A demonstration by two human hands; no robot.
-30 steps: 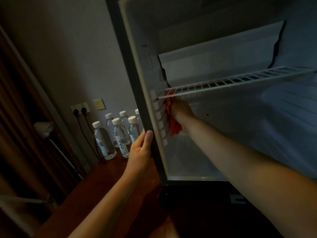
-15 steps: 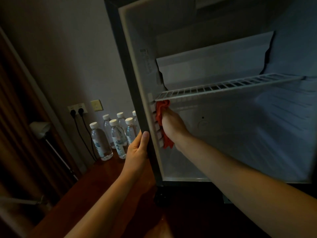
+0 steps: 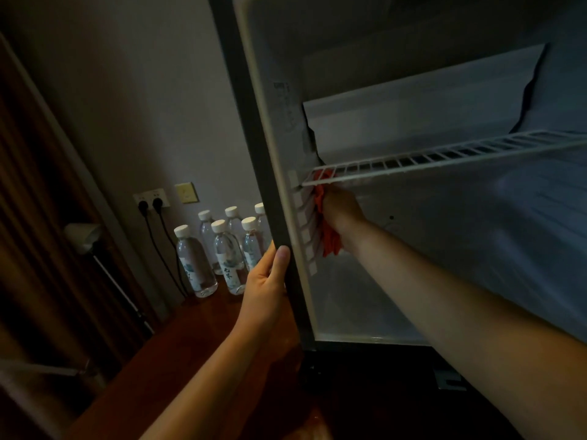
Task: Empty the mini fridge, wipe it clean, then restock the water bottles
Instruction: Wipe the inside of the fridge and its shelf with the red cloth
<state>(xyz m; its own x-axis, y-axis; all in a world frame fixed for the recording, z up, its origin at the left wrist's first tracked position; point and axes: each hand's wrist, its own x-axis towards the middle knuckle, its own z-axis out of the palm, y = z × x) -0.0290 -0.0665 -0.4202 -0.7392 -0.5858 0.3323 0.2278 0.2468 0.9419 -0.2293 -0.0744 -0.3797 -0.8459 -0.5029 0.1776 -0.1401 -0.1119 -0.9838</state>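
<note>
Emptying looks done: the mini fridge (image 3: 444, 281) cavity shows no contents, only the wire shelf (image 3: 444, 157) in its slot; wiping is in hand, restock not started. Right hand (image 3: 341, 214) holds a red cloth (image 3: 328, 239) bunched against the left inner wall just under the shelf's front corner; fingers are hidden behind the cloth, so the grip is probably a curl round it, can't confirm. Left hand (image 3: 270, 281) grips the fridge's left front edge, thumb on the face, fingers wrapped behind. Water bottles (image 3: 222, 249), six as far as I can count, stand capped on the wooden floor (image 3: 178, 350) beside the fridge, near the wall sockets (image 3: 151, 200); all still look full.
</note>
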